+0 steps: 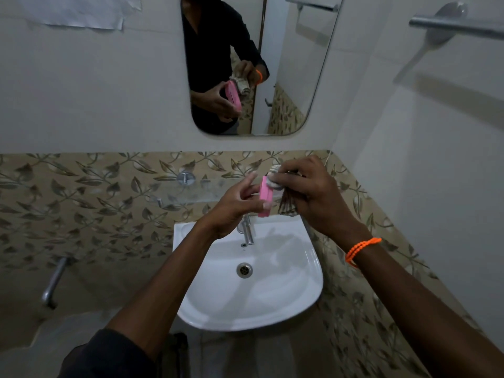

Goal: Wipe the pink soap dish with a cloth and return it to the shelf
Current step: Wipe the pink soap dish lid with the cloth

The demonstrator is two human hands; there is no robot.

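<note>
Right now the left hand (234,205) grips the pink soap dish (265,196) on edge above the sink (313,271), while right-hand fingers (289,170) pinch the bunched cloth (275,181) against it. Best to keep the dish steady and work the cloth along every face before returning it to the glass shelf (191,190).

A dark sleeve (109,350) covers the left arm; an orange beaded wristband (361,248) circles the right wrist.
</note>
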